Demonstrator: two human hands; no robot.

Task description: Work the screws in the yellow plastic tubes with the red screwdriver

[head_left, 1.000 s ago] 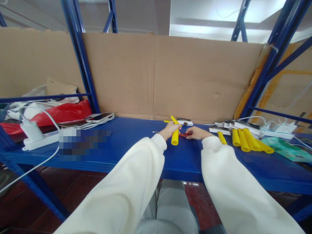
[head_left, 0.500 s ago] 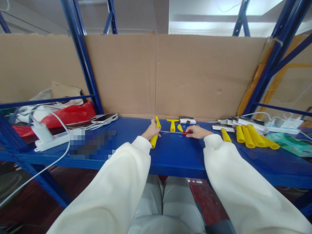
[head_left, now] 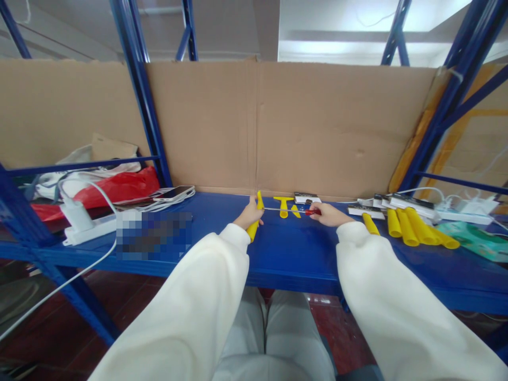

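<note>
My left hand (head_left: 248, 212) is wrapped round a yellow plastic handle (head_left: 253, 231), whose flat upper end sticks out above the fingers. In my right hand (head_left: 328, 215) is the red grip of a screwdriver (head_left: 286, 210), held level. Its metal shaft runs leftward to the yellow handle, and the tip meets it at my left fingers; the exact contact is too small to make out. Behind the shaft lie a yellow T-shaped piece (head_left: 283, 204) and a small yellow pointed piece (head_left: 296, 212). A black-and-white box (head_left: 307, 198) sits just beyond my right hand.
Several yellow tubular handles (head_left: 413, 226) and boxes (head_left: 410, 203) lie at the right, beside a green packet (head_left: 474, 241). On the left are a power strip (head_left: 99, 225), a phone (head_left: 174, 193) and a red bag (head_left: 119, 188). Cardboard (head_left: 317, 127) walls off the back.
The screwdriver has been raised slightly, and its tip now meets the yellow handle higher up. My right hand has turned a little around the grip. The whole view has shifted slightly.
</note>
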